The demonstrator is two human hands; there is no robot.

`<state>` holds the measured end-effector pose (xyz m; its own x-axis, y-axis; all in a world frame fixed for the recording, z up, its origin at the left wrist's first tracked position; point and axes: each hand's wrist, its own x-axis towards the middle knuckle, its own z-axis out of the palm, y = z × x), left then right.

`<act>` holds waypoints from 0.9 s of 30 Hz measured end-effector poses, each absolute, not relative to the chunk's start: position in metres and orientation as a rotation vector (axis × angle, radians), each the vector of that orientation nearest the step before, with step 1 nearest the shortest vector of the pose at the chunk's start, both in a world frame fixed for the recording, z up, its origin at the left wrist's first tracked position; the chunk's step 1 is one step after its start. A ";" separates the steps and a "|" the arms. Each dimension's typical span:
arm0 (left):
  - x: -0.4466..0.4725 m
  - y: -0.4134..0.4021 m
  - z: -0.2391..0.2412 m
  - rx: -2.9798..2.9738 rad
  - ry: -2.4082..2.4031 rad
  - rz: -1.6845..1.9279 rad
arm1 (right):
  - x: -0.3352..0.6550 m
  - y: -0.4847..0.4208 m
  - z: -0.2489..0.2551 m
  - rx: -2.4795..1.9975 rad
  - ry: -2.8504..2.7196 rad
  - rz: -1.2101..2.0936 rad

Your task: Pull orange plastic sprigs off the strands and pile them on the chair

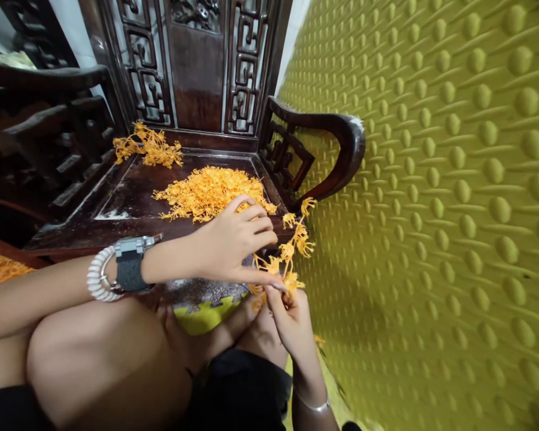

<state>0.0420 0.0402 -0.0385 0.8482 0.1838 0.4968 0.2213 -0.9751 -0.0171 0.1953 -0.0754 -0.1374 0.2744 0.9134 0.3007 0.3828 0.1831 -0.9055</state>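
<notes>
A sprig of orange artificial flowers [291, 254] rises from my right hand [291, 311], whose thumb and fingers pinch its lower end; the exact grip is partly hidden. My left hand [247, 239] comes across from the left, with a watch at the wrist. Its fingers are bent and stand apart from the thumb, which stretches to the lowest blossom beside my right fingertips. Nothing shows held in the left palm. Behind it, a pile of loose orange blossoms [213, 188] lies on the dark wooden chair seat [130, 191].
A second clump of orange flowers [148, 146] sits at the seat's back left corner. The chair's curved armrest [350, 143] juts out on the right, beside a yellow studded mat [431, 209] standing upright. More orange pieces [2, 269] lie at the far left.
</notes>
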 end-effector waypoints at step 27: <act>0.021 0.039 -0.028 -2.999 -0.441 -1.082 | 0.159 -0.077 -0.112 -1.154 -1.490 0.809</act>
